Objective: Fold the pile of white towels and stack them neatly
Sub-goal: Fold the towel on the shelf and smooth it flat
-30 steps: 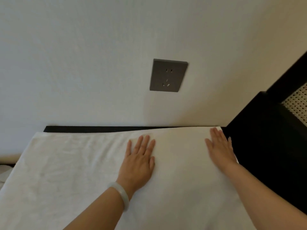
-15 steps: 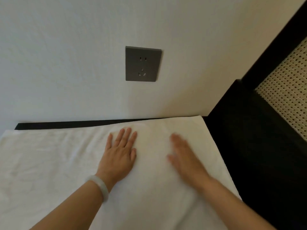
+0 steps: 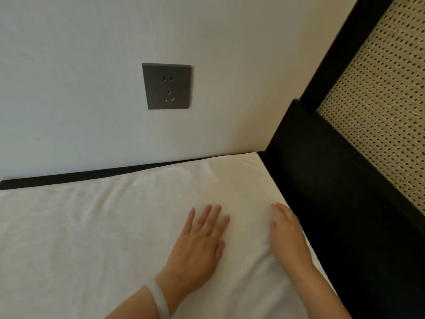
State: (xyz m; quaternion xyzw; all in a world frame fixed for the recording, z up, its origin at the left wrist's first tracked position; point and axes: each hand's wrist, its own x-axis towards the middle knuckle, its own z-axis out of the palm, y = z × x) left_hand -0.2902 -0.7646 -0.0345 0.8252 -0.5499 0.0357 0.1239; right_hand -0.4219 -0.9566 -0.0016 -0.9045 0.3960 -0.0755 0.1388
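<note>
- A pale wall [image 3: 69,65] fills the upper half of the view. A grey socket plate [image 3: 166,86] sits on it at about 11 o'clock from the view's centre.
- A thin dark strip [image 3: 92,174] runs along the foot of the wall from 9 o'clock towards 3 o'clock, and the far edge of the cloth lies against it.
- The white towel [image 3: 92,238] lies spread flat over the whole lower left, from 9 o'clock round to 5 o'clock. It has faint creases in its far half.
- The left hand [image 3: 197,247], at 6 o'clock, lies palm down on the towel with fingers straight and slightly spread, pressing and gripping nothing. A pale bracelet [image 3: 158,300] circles its wrist.
- The right hand [image 3: 287,236], at 5 o'clock, also lies flat with fingers extended. It rests at the towel's right edge and holds nothing.
- Half a second ago the right hand was blurred close beside the left one. It has since swept back out to the edge, while the left hand has stayed planted. This looks like smoothing strokes, so folding of this towel is likely about to start rather than done.
- A black frame [image 3: 333,203] borders the towel at 3 o'clock, with a woven cane panel [image 3: 379,111] above it at 2 o'clock.
- No basket or bin shows, and neither the pile nor any finished stack is in view.
</note>
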